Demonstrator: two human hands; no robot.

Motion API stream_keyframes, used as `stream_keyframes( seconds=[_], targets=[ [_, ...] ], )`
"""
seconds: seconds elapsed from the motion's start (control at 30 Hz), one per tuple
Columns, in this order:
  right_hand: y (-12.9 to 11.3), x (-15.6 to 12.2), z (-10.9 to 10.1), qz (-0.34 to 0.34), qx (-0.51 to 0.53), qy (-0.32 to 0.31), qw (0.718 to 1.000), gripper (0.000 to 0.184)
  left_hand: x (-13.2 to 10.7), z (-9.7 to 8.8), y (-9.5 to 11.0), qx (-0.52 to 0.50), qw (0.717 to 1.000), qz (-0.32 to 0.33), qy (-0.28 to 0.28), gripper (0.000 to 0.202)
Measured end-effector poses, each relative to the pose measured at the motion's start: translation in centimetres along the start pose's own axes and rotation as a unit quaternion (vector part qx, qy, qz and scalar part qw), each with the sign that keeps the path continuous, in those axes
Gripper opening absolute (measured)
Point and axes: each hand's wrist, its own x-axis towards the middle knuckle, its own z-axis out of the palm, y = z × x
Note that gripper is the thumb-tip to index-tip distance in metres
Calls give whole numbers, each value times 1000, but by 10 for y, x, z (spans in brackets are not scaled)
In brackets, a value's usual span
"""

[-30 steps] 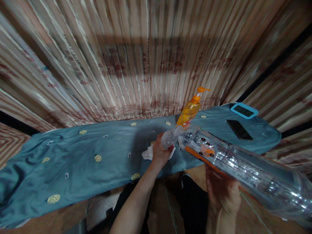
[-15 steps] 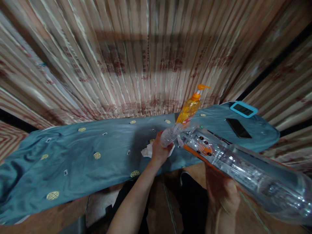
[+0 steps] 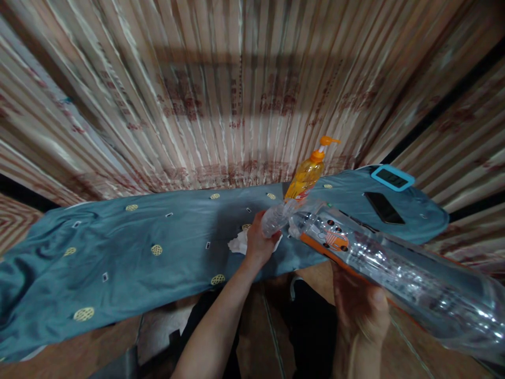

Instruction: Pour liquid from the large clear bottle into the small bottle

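Observation:
My left hand is closed around a clear plastic cup, at the near end of a long clear sleeve of stacked plastic cups with orange print. Whether the cup is fully out of the sleeve I cannot tell. From below, my right hand grips the sleeve, which slants down to the right edge of the view. Beneath my left hand a crumpled white tissue lies on the cloth. Just behind the cup stands a pump bottle of yellow liquid with an orange pump head.
A blue-green patterned cloth covers the long narrow table. At its right end lie a black phone and a blue-framed digital clock. A pleated curtain hangs close behind. Dark frame bars cross at both sides.
Almost nothing differs. The view has shifted slightly, and the sleeve's near end sits marginally farther right; both hands keep their grip.

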Motion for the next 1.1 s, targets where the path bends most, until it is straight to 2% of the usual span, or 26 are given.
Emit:
stream_keyframes(
  seconds=[0.17, 0.4, 0.67, 0.9, 1.1],
  targets=[
    [-2, 0, 1, -5, -5, 1, 1000, 53, 0, 0, 0, 4, 1000, -1, 2, 56],
    [-10, -1, 8, -20, -10, -32, 999, 50, 0, -2, 2, 15, 1000, 13, -9, 53],
    [-6, -2, 2, -9, -14, -41, 999, 55, -1, -2, 2, 10, 1000, 16, -4, 53],
    [0, -1, -7, -10, -10, -41, 999, 50, -1, -3, 3, 21, 1000, 11, -11, 53],
    [0, 0, -8, -18, -18, -47, 999, 53, 0, -1, 1, 19, 1000, 21, -8, 53]
  ],
)
